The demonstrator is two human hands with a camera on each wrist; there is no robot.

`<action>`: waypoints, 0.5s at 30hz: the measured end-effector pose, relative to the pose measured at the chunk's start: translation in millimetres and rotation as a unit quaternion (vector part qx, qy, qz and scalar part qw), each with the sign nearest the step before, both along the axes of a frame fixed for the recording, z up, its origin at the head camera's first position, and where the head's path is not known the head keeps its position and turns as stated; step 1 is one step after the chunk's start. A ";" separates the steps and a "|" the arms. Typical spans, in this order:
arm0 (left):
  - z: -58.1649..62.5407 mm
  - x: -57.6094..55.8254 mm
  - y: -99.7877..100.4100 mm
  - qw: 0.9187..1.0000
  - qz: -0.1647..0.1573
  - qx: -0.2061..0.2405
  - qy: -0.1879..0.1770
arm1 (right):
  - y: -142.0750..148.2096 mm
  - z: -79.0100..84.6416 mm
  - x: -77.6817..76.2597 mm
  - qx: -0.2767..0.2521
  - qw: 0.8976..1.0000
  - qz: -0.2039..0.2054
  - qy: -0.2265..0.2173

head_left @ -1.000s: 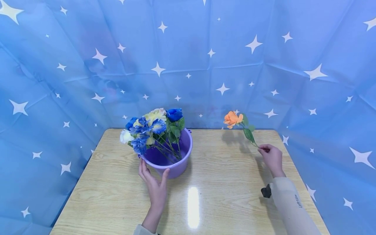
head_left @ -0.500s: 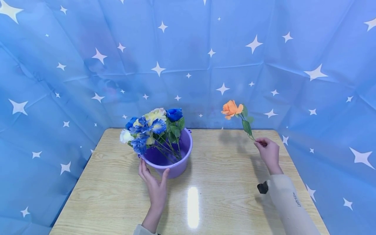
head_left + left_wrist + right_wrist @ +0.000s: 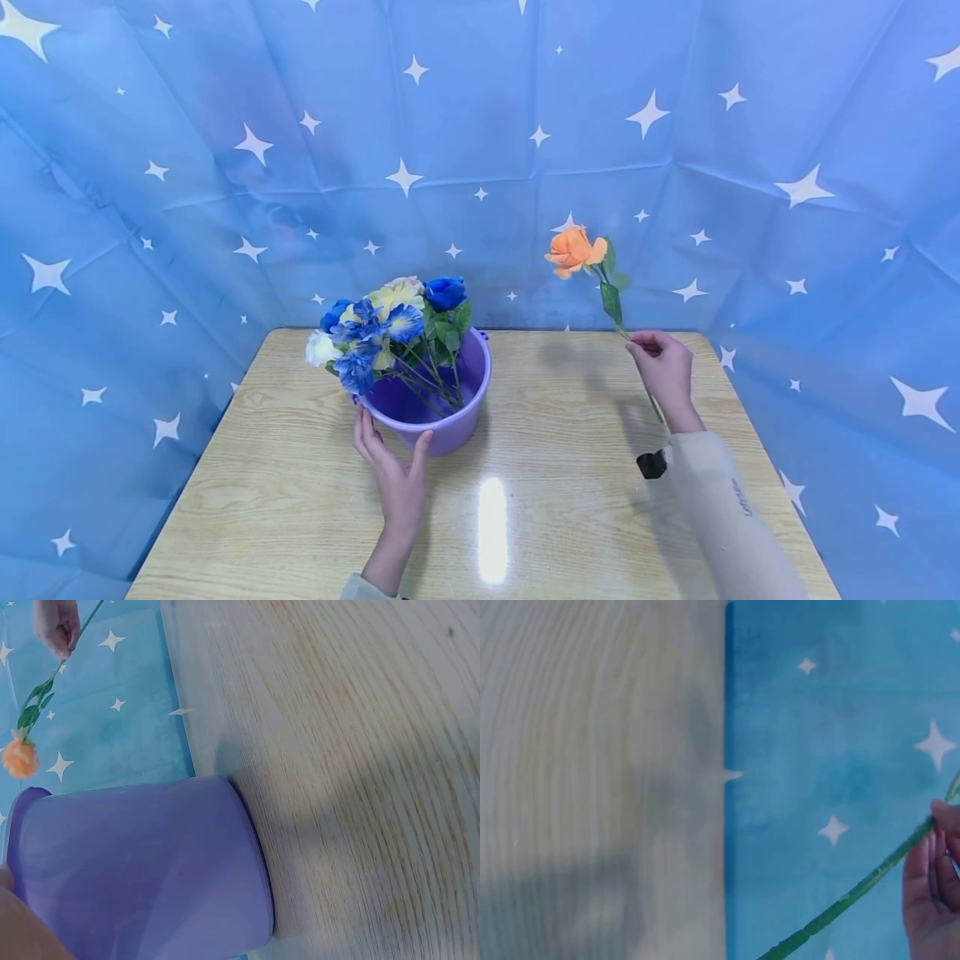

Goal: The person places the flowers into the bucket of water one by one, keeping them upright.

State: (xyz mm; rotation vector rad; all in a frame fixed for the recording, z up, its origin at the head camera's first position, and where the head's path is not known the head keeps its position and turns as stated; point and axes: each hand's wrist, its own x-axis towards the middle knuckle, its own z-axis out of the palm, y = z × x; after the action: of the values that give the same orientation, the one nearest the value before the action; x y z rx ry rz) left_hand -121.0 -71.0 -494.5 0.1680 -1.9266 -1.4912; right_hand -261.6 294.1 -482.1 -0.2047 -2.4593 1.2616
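Observation:
An orange artificial rose (image 3: pixel 573 252) is held up over the right side of the table, its bloom tilted to the left. My right hand (image 3: pixel 665 371) pinches its green stem (image 3: pixel 859 889) between thumb and fingers, and the lower end hangs past the hand. A purple bucket (image 3: pixel 448 435) stands left of centre. Against its near side rests my left hand (image 3: pixel 399 483), fingers straight along the left and thumb apart on the front. Blue flowers (image 3: pixel 356 368), a white flower (image 3: pixel 321 348) and pale yellow flowers (image 3: pixel 397 296) lean left in the bucket.
The wooden table (image 3: pixel 555 517) runs back to a blue star-patterned curtain (image 3: pixel 480 125), which also hangs on both sides. A black device (image 3: pixel 651 464) sits at the right sleeve (image 3: pixel 723 508). Light reflects off the tabletop near the front.
My right hand has lifted and moved left and away from me, carrying the orange rose higher. More stem shows below the hand. My left hand and the bucket stay in place.

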 end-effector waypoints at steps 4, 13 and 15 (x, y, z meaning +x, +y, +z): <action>-0.2 -0.3 0.3 1.000 -0.001 0.001 0.001 | -14.4 10.4 -4.1 -0.016 1.000 0.010 0.018; -28.0 -10.5 -8.4 1.000 0.006 -0.005 -0.001 | -52.1 34.9 -11.7 -0.046 0.996 0.045 0.060; -31.8 -12.4 -9.7 1.000 0.009 -0.007 0.000 | -62.0 40.3 -13.1 -0.052 0.995 0.054 0.063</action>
State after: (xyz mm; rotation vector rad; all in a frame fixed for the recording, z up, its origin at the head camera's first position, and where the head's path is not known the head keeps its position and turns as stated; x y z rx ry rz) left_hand -133.4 -80.7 -526.3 0.1792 -1.9308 -1.4660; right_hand -274.8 232.1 -441.8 -0.0165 -2.3275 1.4039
